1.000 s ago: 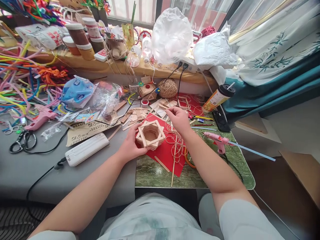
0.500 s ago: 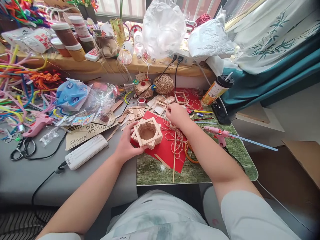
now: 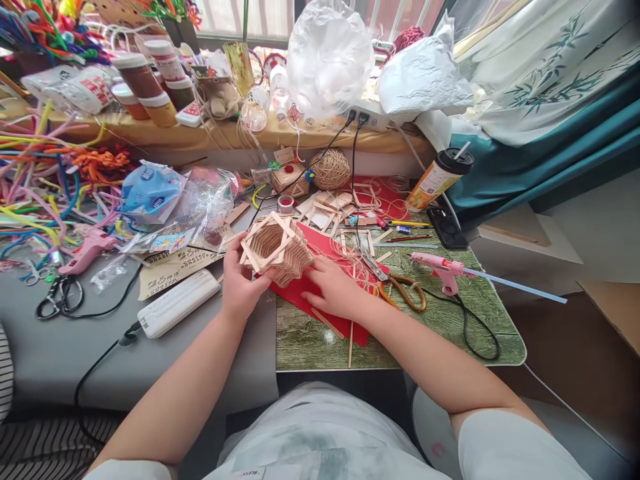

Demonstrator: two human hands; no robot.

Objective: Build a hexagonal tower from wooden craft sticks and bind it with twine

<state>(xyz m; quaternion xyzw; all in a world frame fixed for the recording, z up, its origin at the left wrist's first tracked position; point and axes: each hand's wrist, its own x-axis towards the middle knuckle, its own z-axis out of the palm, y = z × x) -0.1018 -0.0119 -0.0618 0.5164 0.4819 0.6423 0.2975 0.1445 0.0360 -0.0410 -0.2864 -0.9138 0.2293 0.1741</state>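
A hollow pot of stacked craft sticks (image 3: 293, 257) is tilted in my left hand (image 3: 243, 280), its star-shaped opening facing up and to the left. The left fingers wrap its far side while the thumb presses the near rim. My right hand (image 3: 330, 287) is low over the red sheet (image 3: 300, 293), with thumb and fingers apart. Its fingertips are by the base of the pot; whether they touch it I cannot tell. Loose twine (image 3: 367, 263) lies beyond that hand, and orange-handled scissors (image 3: 407, 293) rest to its right.
A pink glue gun (image 3: 443, 267) lies at the right with its cord. Behind are a twine ball (image 3: 330, 168), loose stick frames (image 3: 323, 217) and a drink cup (image 3: 440, 179). A white power bank-like box (image 3: 179, 303) and a second pink glue gun (image 3: 87, 250) are at left.
My right hand has come back from the stick frames toward the pot, uncovering the scissors. My left hand has raised the pot leftward and tilted it, so its ridged side shows.
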